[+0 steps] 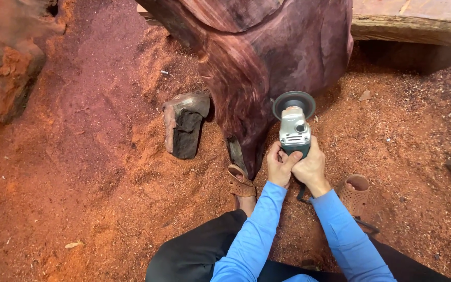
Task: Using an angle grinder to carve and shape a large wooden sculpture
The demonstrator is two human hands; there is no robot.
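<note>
A large slab of dark reddish-purple wood [257,57] stands on the sawdust-covered ground. Both my hands grip an angle grinder [294,125] with a grey body and a round dark disc at its far end. The disc sits close to the slab's lower right side. My left hand [279,166] wraps the grinder's handle from the left, and my right hand [309,165] clasps it from the right. Blue sleeves cover both my arms. The grinder's cable [303,194] drops between my wrists.
A dark wooden block [185,125] lies left of the slab. Reddish rough stumps [3,78] stand at the far left. A timber beam [413,26] runs along the top right. My sandalled feet [241,183] rest on red sawdust.
</note>
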